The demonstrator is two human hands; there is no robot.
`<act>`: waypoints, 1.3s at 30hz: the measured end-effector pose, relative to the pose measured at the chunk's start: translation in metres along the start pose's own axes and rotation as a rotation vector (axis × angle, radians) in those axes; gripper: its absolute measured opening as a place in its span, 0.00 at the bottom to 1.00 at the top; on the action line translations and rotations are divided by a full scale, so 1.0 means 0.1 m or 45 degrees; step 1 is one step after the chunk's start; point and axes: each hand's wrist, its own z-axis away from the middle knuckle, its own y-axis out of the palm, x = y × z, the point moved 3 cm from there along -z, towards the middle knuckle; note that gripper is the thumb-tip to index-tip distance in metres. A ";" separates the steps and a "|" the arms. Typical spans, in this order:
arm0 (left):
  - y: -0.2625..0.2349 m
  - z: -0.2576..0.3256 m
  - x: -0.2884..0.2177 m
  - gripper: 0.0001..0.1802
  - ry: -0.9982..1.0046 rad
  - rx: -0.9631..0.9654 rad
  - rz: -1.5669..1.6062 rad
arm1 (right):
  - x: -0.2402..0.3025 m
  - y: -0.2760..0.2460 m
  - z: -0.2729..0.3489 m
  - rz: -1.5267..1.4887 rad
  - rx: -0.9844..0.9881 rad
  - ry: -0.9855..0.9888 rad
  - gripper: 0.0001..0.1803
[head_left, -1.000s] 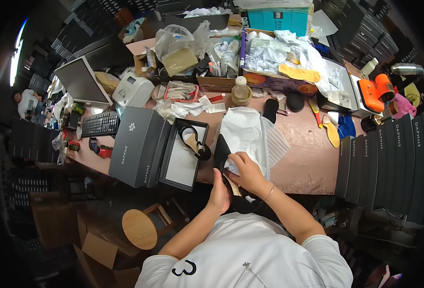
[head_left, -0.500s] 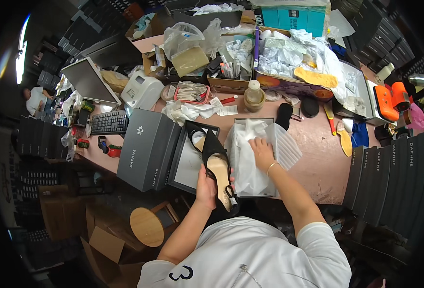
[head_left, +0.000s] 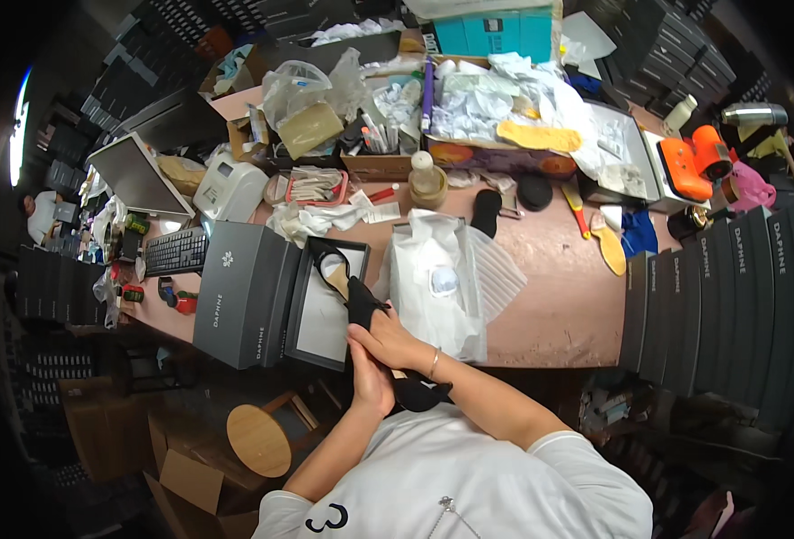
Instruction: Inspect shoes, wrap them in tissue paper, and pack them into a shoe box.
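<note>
A pair of black pointed slingback shoes [head_left: 363,305] with beige insoles is held low in front of my body, over the table's front edge. My left hand [head_left: 372,384] supports them from below, its fingers closed against the shoe. From above, my right hand [head_left: 390,341] is wrapped over the same shoe and covers its middle. The strap end [head_left: 419,393] sticks out beneath my right wrist. Just beyond my hands lies a shoe box [head_left: 476,337] lined with white tissue paper [head_left: 428,247], with a small whitish round piece [head_left: 443,281] on top. To its left is an open dark grey box part [head_left: 318,340].
Dark grey shoe boxes [head_left: 235,301] stand at the left, and a row [head_left: 716,310] lines the right. A bottle [head_left: 426,184], black round pad [head_left: 534,191], yellow-handled brush [head_left: 576,211] and insole [head_left: 607,247] lie behind. A wooden stool [head_left: 259,440] stands below the table.
My right hand has left the tissue paper and come left onto the shoe. The small round piece on the paper now shows. The whole view has shifted, moving the table leftward.
</note>
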 end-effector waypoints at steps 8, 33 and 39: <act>-0.45 -0.53 -0.04 0.26 -0.259 -0.005 0.171 | 0.30 0.10 0.38 0.335 -0.203 -0.216 0.35; -0.30 -0.47 -0.18 0.21 -0.028 0.120 -0.273 | 0.31 0.04 0.93 -0.069 -0.020 -0.104 0.33; -0.28 -0.46 -0.19 0.21 -0.077 0.142 -0.312 | 0.36 -0.04 0.68 -0.016 0.197 0.050 0.31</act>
